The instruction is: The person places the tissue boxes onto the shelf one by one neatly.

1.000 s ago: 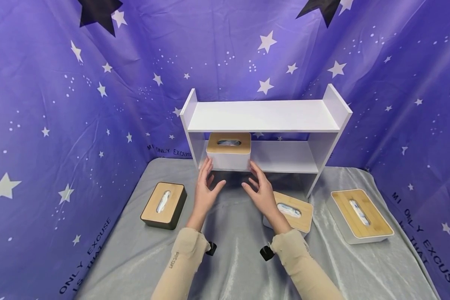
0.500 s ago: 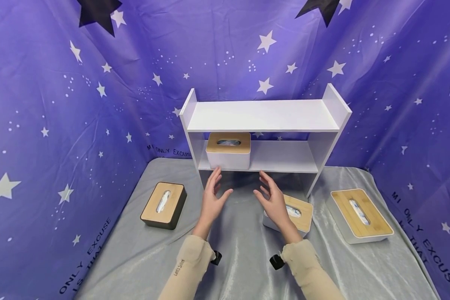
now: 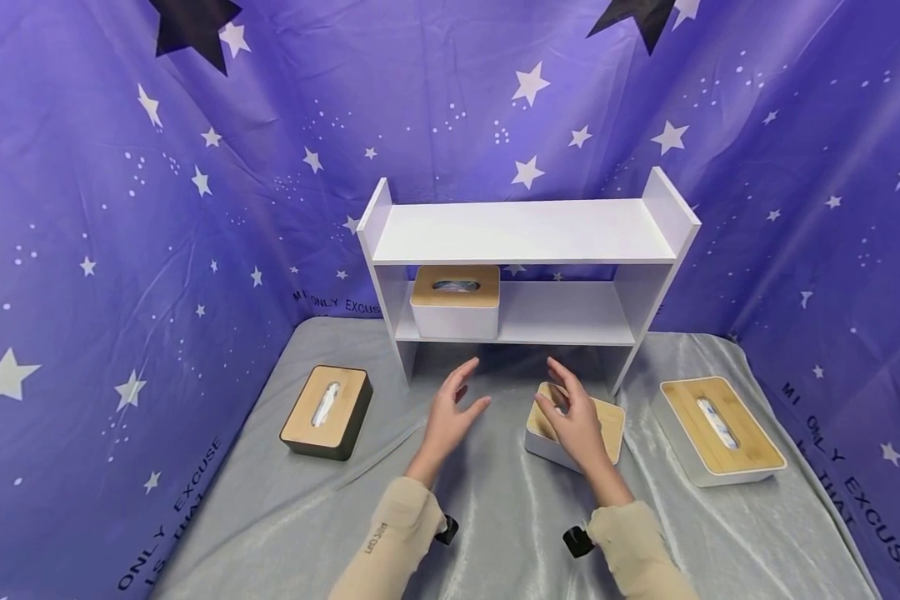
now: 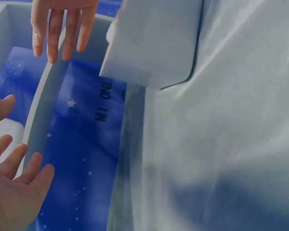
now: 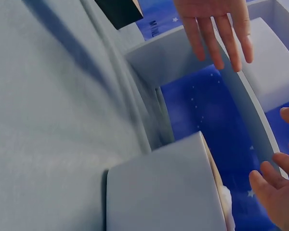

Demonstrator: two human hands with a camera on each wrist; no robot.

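My left hand [image 3: 450,417] hovers over the grey cloth in front of the white shelf [image 3: 525,233], fingers relaxed and holding nothing. My right hand [image 3: 576,421], also with loose fingers, overlaps a white tissue box [image 3: 611,421] with a wooden lid in the head view. Both palms face each other with a gap between them. Another white tissue box [image 3: 456,321] with a wooden lid sits at the left end of the shelf's middle board. In the right wrist view, the nearer tissue box [image 5: 164,192] stands below my right hand [image 5: 282,192].
A dark green tissue box [image 3: 327,412] with a wooden lid lies left on the grey cloth [image 3: 495,542]. At far right is a larger white tissue box [image 3: 720,433]. A purple star-printed curtain [image 3: 450,100] surrounds the cloth-covered surface on three sides.
Both hands have drawn back from the tissue box on the shelf, moving toward me and to the right. My right hand is now over the tissue box on the cloth.
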